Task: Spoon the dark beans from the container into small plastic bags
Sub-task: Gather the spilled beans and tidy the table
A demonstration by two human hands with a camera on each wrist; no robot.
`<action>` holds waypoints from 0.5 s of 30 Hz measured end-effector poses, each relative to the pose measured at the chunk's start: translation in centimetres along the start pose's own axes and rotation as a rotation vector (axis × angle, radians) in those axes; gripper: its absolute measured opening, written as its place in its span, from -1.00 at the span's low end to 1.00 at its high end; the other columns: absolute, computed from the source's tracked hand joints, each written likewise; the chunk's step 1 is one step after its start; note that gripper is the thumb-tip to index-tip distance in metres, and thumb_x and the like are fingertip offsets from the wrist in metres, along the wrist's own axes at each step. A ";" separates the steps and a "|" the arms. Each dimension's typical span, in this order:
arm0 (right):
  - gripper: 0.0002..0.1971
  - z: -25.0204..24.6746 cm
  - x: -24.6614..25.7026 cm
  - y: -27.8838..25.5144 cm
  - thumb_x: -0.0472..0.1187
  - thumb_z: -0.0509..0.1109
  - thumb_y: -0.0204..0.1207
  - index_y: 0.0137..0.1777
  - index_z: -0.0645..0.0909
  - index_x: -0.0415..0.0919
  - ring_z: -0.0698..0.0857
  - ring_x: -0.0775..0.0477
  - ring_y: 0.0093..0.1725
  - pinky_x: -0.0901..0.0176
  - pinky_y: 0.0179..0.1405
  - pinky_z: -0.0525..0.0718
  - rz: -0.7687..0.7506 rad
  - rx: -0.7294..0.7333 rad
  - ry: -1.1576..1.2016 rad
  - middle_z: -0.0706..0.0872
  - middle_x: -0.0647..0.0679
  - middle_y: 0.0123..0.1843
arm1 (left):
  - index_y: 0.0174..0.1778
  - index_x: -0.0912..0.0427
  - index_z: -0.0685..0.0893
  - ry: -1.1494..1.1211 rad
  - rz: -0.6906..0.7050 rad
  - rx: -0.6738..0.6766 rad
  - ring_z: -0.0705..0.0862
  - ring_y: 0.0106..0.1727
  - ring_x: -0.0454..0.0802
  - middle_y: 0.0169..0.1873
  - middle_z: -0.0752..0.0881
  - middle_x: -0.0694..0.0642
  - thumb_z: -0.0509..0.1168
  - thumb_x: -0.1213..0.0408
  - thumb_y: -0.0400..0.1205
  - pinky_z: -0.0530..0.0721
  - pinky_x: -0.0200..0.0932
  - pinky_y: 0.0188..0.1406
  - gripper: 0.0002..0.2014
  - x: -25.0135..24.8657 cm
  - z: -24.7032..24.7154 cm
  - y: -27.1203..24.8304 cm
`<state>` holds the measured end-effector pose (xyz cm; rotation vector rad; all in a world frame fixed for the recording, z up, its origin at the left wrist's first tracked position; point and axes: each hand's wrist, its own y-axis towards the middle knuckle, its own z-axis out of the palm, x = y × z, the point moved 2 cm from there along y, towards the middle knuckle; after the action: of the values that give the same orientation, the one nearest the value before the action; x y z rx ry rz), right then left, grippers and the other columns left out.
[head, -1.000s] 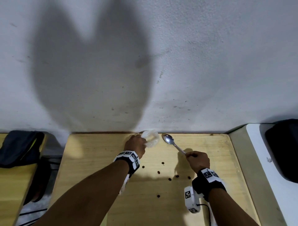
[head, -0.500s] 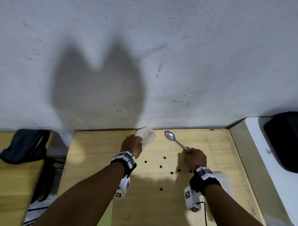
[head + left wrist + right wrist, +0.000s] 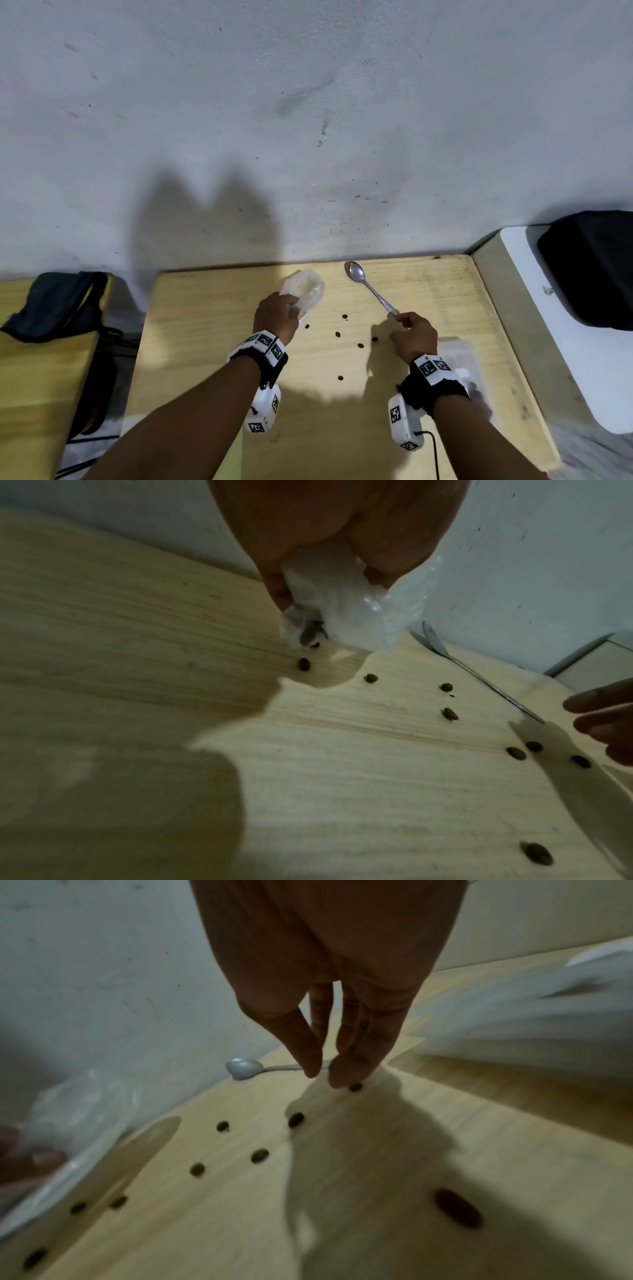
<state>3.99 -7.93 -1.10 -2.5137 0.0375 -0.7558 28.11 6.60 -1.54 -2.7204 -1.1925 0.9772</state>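
Observation:
My left hand (image 3: 278, 310) grips a small clear plastic bag (image 3: 306, 289) by its neck near the table's back edge; the bag (image 3: 377, 615) hangs down with its tip close to a bean. A metal spoon (image 3: 371, 291) lies flat on the wooden table (image 3: 205, 325), bowl toward the wall. My right hand (image 3: 406, 320) hovers at the handle's end with straight fingers (image 3: 356, 1047) holding nothing, their tips beside a bean (image 3: 355, 1087). Several dark beans (image 3: 338, 334) lie scattered between my hands. A clear container (image 3: 459, 349) sits under my right wrist, mostly hidden.
A grey wall runs along the table's back edge. At the right stands a white surface (image 3: 534, 325) with a black object (image 3: 592, 267) on it. At the left, a dark cloth (image 3: 61, 305) lies on another wooden top.
My right hand has lowered the spoon onto the table and released it. My left hand has stayed near the back edge with the bag.

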 end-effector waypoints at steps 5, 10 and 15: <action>-0.47 0.8 -1.2 -0.6 -0.32 0.40 0.47 0.47 0.54 -0.20 0.65 -0.29 0.30 0.00 0.15 0.65 0.018 0.061 -0.208 0.58 -0.25 0.40 | 0.11 0.08 0.79 -0.139 -0.006 -0.070 0.70 0.11 0.19 0.08 0.75 0.20 0.36 0.24 0.57 0.61 -0.11 0.14 -0.77 0.3 0.2 -2.0; -0.59 1.6 -0.9 -0.9 -0.32 0.35 0.54 0.40 0.62 -0.23 0.63 -0.29 0.32 0.02 0.22 0.61 -0.032 0.060 -0.247 0.57 -0.27 0.38 | 0.14 -0.08 0.77 -0.202 0.011 -0.073 0.72 0.04 0.12 -0.02 0.77 0.13 0.40 0.21 0.50 0.52 -0.28 0.04 -0.71 1.1 0.2 -3.5; -0.74 2.9 0.1 -1.5 -0.26 0.30 0.59 0.22 0.71 -0.21 0.70 -0.21 0.23 0.21 0.07 0.55 -0.132 0.088 -0.289 0.76 -0.19 0.23 | 0.08 -0.07 0.79 -0.261 0.030 -0.129 0.72 -0.08 0.05 -0.14 0.78 0.05 0.40 0.14 0.40 0.51 -0.33 0.04 -0.68 1.8 -0.1 -4.5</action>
<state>5.41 -5.31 -2.39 -2.5338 -0.2585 -0.4268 26.09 10.99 -1.29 -2.7808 -1.2974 1.3388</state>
